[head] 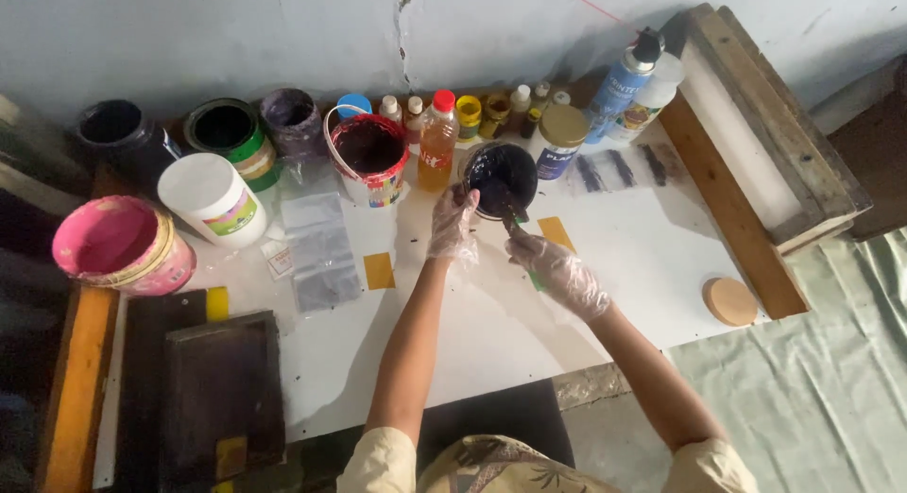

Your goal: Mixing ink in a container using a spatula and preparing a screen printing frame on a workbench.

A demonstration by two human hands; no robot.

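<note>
1. we see our right hand (557,271), in a clear plastic glove, clenched round a thin stirring tool (515,221) whose tip dips into the dark ink tub (501,177).
2. our left hand (453,224), gloved the same way, has its fingers closed against the near left wall of that tub, holding it steady on the white tabletop (491,332).
3. the tub sits just beyond both grips, between them, open at the top and filled with dark, almost black ink.
4. just behind the right-hand grip a yellow tape strip (556,232) lies flat, and another yellow square (379,270) lies to the left of the left-hand grip.
5. further left of the left hand lies a clear plastic sachet (321,252), and beyond it a white jar (213,198) and a pink bucket (118,246).
6. well to the right of the right hand a round wooden lid (729,300) rests near the table's edge.
7. just past the tub, to its left, stand an orange bottle with a red cap (438,142) and a white pail smeared with red ink (370,158).
8. to the tub's right stands a jar with a tan lid (560,139), then a blue spray can (619,87).
9. farthest from the grips, along the wall, stand small dropper bottles (510,106), a green-rimmed tin (231,134) and a black pot (123,134); a wooden frame (756,125) leans at the far right.
</note>
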